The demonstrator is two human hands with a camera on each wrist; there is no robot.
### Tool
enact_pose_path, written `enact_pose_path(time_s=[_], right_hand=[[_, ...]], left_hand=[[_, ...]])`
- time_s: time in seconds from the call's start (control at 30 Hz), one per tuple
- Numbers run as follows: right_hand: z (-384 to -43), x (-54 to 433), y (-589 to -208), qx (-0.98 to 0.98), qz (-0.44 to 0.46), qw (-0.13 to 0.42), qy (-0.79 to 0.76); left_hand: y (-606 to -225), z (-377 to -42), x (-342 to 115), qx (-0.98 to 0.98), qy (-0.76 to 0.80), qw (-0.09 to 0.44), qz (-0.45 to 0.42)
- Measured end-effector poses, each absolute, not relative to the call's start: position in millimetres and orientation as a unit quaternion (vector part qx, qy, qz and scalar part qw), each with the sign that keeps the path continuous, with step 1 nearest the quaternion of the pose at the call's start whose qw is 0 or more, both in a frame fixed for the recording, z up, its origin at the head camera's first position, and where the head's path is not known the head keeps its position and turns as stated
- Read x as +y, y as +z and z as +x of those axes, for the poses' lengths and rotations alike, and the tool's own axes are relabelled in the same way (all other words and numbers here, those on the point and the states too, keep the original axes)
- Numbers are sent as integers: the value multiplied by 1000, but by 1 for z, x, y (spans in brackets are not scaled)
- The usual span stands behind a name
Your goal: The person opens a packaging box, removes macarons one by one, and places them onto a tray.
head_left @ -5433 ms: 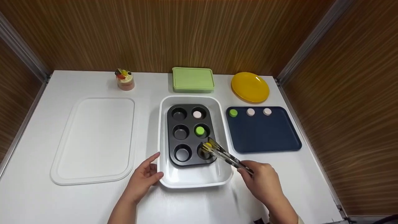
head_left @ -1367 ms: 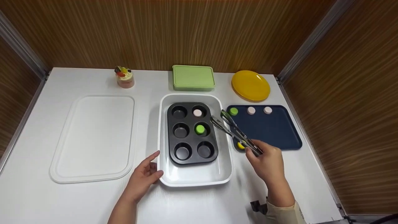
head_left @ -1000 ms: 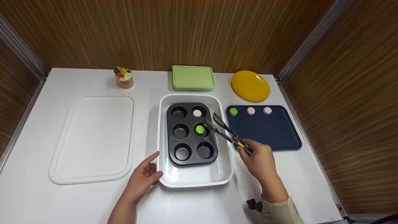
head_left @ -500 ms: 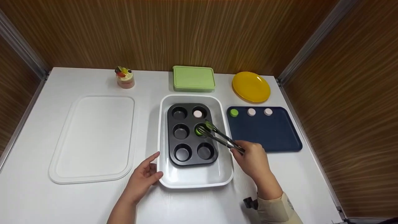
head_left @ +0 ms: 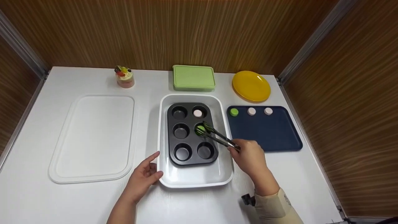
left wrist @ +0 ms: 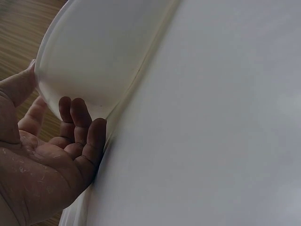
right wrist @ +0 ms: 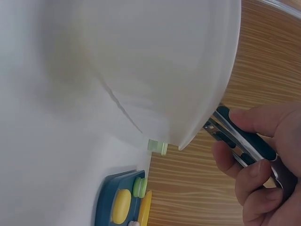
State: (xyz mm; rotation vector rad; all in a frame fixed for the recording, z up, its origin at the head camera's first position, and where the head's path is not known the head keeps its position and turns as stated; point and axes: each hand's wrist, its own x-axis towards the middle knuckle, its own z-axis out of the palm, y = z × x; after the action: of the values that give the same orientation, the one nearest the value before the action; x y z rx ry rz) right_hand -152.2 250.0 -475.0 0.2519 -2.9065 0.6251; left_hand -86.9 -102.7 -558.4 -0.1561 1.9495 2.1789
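Note:
My right hand (head_left: 250, 157) grips metal tongs (head_left: 221, 135) by the handle. Their tips sit on either side of a green macaron-like piece (head_left: 200, 128) in the middle right cup of the dark muffin tin (head_left: 192, 141). That tin lies inside a deep white bin (head_left: 194, 180). Along the bin's near left rim, my left hand (head_left: 143, 179) rests with thumb and index finger touching it, the other fingers loosely bent beside the wall. A pale pink piece (head_left: 197, 113) occupies the far right cup. In the right wrist view, a yellow piece (right wrist: 121, 207) lies on the blue tray (right wrist: 104, 200).
On the tray's far edge stand a green piece (head_left: 234, 112) and two pale ones. Behind are a yellow plate (head_left: 251, 86), a green lidded box (head_left: 194, 77) and a dessert cup (head_left: 125, 81). A white lid (head_left: 96, 137) lies left.
The yellow piece went from the near right cup to the blue tray. Then the tongs came back left over the tin and closed in around the green piece. My left hand stayed put.

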Motion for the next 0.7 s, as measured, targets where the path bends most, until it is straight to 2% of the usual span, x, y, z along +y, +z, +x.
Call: enact_pose_path(time_s=[0.27,0.7], right_hand=[[-157,247,-471,-975,92,61,191],[-153,247,-479,-968,108,95,208]], left_hand=[[-560,-87,-104,658,745,103,-42],[-561,-87,-103,661,742,100,-49]])
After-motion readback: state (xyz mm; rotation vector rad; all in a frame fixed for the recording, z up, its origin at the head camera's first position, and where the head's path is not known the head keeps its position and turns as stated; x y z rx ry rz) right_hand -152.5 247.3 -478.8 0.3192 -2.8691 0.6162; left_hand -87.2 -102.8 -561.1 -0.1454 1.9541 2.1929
